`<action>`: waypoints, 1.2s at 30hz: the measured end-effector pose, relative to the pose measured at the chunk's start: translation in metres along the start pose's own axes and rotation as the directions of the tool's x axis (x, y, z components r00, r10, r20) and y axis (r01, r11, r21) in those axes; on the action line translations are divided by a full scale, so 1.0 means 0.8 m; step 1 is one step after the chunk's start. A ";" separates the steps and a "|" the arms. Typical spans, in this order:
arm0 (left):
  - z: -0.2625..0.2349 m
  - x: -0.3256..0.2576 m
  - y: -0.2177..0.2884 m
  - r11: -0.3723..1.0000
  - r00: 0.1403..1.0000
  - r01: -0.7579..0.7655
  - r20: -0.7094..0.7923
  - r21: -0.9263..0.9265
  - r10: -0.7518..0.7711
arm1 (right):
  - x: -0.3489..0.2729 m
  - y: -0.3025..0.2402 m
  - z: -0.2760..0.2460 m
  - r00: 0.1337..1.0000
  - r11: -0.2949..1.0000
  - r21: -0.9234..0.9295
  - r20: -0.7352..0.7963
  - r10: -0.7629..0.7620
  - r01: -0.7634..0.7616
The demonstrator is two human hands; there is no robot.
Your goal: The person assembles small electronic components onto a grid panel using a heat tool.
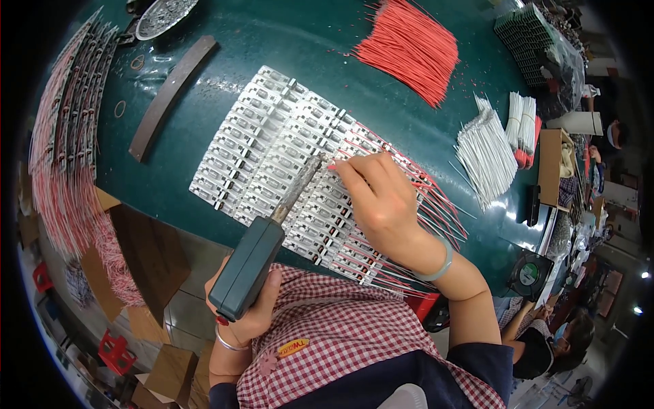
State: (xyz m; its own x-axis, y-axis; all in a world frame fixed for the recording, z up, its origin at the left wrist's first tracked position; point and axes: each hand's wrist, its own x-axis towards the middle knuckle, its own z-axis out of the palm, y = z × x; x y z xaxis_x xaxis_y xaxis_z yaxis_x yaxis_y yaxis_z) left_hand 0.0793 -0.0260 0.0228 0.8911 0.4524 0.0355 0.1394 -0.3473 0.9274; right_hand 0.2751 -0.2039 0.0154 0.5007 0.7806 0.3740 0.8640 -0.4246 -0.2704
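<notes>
My left hand (257, 315) is wrapped round the dark green handle of a soldering gun (248, 267). Its long metal barrel points away from me, and the tip rests over a panel of small white boards (231, 155) set in rows. Close to that tip, my right hand (385, 204) pinches a thin red wire, whose red end shows at the fingertips; the rest of it is hidden by the hand. Red and white wires (436, 204) stick out from the boards along the panel's right side. Whether the tip touches a board, I cannot tell.
A heap of red wires (409, 51) lies at the back, with white wires (485, 153) to the right. A curved dark bar (170, 99) and a metal dish (163, 19) are at the left. Wired boards (78, 102) hang over the left edge. A small fan (530, 273) stands at right.
</notes>
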 end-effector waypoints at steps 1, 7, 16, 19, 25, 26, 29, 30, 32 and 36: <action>0.000 -0.001 0.000 1.000 1.000 0.002 -0.007 0.013 -0.002 | -0.002 -0.002 -0.001 1.000 1.000 0.019 -0.012 0.003 -0.003; 0.000 -0.008 -0.002 0.999 0.999 0.041 -0.006 -0.025 -0.041 | -0.007 -0.008 0.005 0.999 0.999 0.038 -0.040 0.003 -0.001; -0.005 -0.005 0.006 0.996 0.993 0.086 0.082 -0.005 -0.086 | -0.006 -0.009 0.007 1.000 0.999 0.038 -0.031 0.004 -0.003; -0.002 -0.007 0.003 0.993 0.990 0.119 0.073 -0.024 -0.117 | -0.005 -0.009 0.008 0.999 1.000 0.019 -0.033 0.002 -0.002; -0.004 -0.002 0.009 0.986 0.981 0.167 0.101 0.007 -0.167 | -0.002 -0.014 0.007 0.999 0.999 0.008 -0.019 0.048 -0.047; -0.004 -0.003 0.007 0.986 0.981 0.167 0.101 0.007 -0.167 | -0.002 -0.014 0.007 0.999 0.999 0.001 -0.014 0.048 -0.048; -0.005 -0.013 -0.002 0.996 0.992 0.081 0.090 0.038 -0.085 | -0.001 -0.015 0.004 0.999 0.999 0.003 -0.009 0.049 -0.049; -0.004 -0.018 -0.005 0.995 0.993 0.096 0.063 0.001 -0.096 | -0.001 -0.015 0.003 0.999 0.999 0.003 -0.011 0.048 -0.048; -0.003 -0.019 -0.009 0.992 0.993 0.116 0.035 -0.039 -0.115 | -0.001 -0.016 0.005 0.999 0.999 -0.004 -0.001 0.052 -0.052; -0.004 -0.021 -0.010 0.999 1.000 0.030 0.008 -0.027 -0.030 | -0.007 -0.009 0.009 1.000 1.000 -0.016 0.004 0.007 -0.007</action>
State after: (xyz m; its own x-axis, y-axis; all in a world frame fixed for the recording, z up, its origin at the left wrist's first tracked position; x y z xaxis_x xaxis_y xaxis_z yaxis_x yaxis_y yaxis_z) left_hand 0.0617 -0.0284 0.0159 0.8900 0.4560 0.0051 0.1543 -0.3116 0.9376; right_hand 0.2656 -0.2016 0.0092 0.5069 0.7793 0.3684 0.8611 -0.4376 -0.2590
